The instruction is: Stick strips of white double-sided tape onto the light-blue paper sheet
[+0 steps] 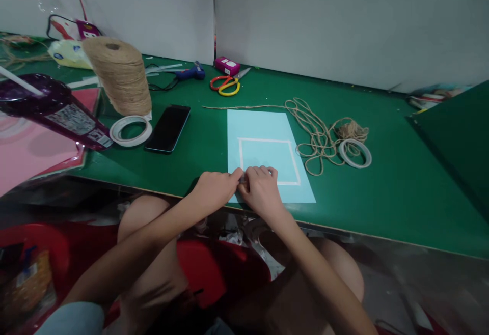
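A light blue sheet of paper [263,125] lies near the table's front edge, bearing a rectangle of white strips [267,140] that look like tape. Over the rectangle's lower left corner, my left hand [214,190] and my right hand [263,190] meet. The fingers of both are closed, thumbs close together, around something too small or hidden to name. My right hand rests on the paper and covers part of the lower strip. Just right of the sheet is loose brown twine [315,134], one end stretching along the paper's top edge.
A tape roll [132,131], a phone [168,128], a twine spool [118,75] and a purple cup [64,111] stand left. Scissors [228,84] and a blue glue gun [191,73] lie behind. Another tape roll [355,154] touches the twine at right.
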### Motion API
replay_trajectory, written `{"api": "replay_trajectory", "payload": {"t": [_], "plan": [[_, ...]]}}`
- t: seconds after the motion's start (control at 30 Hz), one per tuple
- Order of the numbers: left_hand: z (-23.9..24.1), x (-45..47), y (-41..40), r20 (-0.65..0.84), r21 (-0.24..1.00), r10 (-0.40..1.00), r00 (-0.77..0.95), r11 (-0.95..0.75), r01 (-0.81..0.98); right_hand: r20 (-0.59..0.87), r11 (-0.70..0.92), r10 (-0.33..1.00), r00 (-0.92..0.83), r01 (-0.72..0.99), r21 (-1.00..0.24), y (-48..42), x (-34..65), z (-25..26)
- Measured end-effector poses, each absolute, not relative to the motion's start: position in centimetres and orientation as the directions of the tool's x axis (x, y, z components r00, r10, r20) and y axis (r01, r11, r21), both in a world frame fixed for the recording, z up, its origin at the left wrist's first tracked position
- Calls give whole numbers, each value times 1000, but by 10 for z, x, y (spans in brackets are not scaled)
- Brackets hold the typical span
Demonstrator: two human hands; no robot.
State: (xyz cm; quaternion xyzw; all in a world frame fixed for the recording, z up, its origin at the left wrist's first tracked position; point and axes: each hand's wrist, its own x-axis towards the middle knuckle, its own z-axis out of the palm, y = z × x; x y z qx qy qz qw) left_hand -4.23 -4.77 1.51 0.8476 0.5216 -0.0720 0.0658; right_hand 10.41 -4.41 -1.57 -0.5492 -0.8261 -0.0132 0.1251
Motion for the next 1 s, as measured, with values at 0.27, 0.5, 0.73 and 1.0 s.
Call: {"api": "replay_trajectory", "payload": {"t": [0.27,0.5,0.73,1.0], "plan": [[11,-43,-48,-170,21,880,443,-446,895,215,330,930,-298,935,-130,-42,121,-7],[6,-46,-49,-125,36,867,482,-482,876,234,289,940,-247,944,-162,-38,147,-2],[0,-56,-50,-77,15,778,624,-625,780,230,208,959,-166,963,-173,-34,176,-2],[2,-56,-51,-84,-17,750,656,-660,751,184,94,981,-63,982,-163,-30,203,-4]]}}
